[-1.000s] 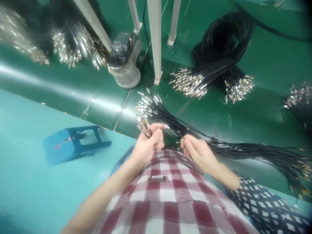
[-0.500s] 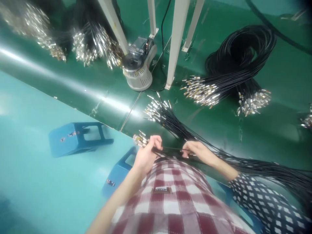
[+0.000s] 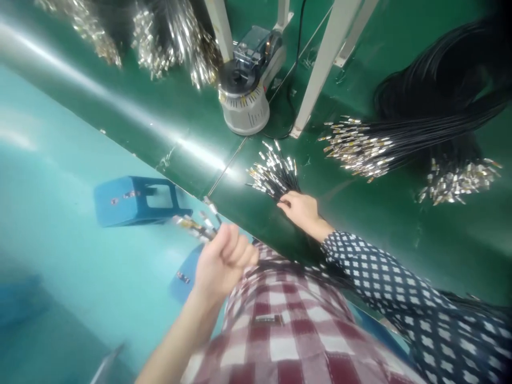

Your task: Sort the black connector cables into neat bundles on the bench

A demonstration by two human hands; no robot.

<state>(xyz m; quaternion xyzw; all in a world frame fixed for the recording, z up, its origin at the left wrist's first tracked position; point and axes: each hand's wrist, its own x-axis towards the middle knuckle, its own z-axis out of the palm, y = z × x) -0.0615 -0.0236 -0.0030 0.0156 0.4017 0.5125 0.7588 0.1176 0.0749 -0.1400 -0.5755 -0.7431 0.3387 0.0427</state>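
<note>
The right hand [image 3: 302, 210] has moved to the metal-tipped ends of the loose cables [image 3: 272, 172] on the green bench [image 3: 356, 218]; whether it pinches any is unclear. The left hand [image 3: 224, 258] clasps a cable bunch [image 3: 196, 228]. Overlapping strands could snag if pulled.

Super shiny green tabletop [image 3: 380, 213] here, with a long white streak of glare [image 3: 132, 109] across the left and pale posts [image 3: 320, 74] standing on it. The floor [image 3: 60, 256] is turquoise, with at least 2 blue stools [image 3: 120, 205] near the table edge.
</note>
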